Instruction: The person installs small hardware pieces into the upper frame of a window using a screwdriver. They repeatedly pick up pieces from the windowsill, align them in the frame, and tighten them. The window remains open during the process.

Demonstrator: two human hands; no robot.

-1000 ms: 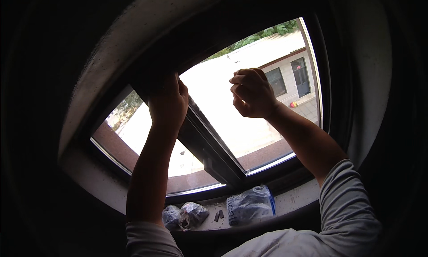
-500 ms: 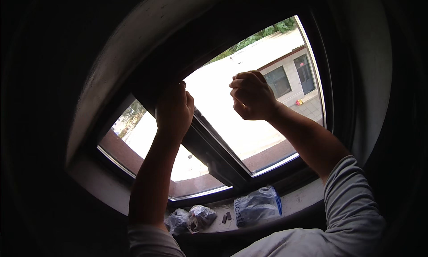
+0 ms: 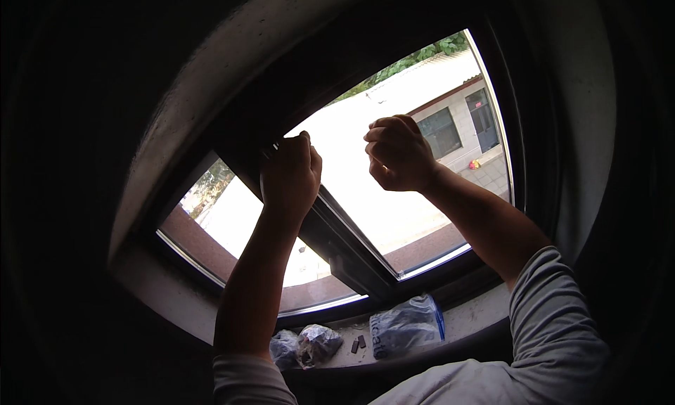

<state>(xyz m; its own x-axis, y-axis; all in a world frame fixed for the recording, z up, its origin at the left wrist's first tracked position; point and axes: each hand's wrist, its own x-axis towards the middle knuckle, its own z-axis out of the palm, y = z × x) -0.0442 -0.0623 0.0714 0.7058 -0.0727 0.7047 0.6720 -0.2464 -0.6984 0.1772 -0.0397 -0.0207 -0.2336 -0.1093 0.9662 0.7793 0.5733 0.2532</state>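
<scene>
Fingers of left hand (image 3: pixel 290 176) curled onto upper end of dark window mullion (image 3: pixel 344 247), centre frame. Right hand (image 3: pixel 399 154) clenched in fist just right, before bright pane (image 3: pixel 422 194); held object not discernible. Open glass between hands. Lower centre: sill (image 3: pixel 478 313) edge carries plastic bags (image 3: pixel 404 325).

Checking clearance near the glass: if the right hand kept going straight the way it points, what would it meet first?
Probably the window pane right behind the right hand; depth is unclear.
</scene>
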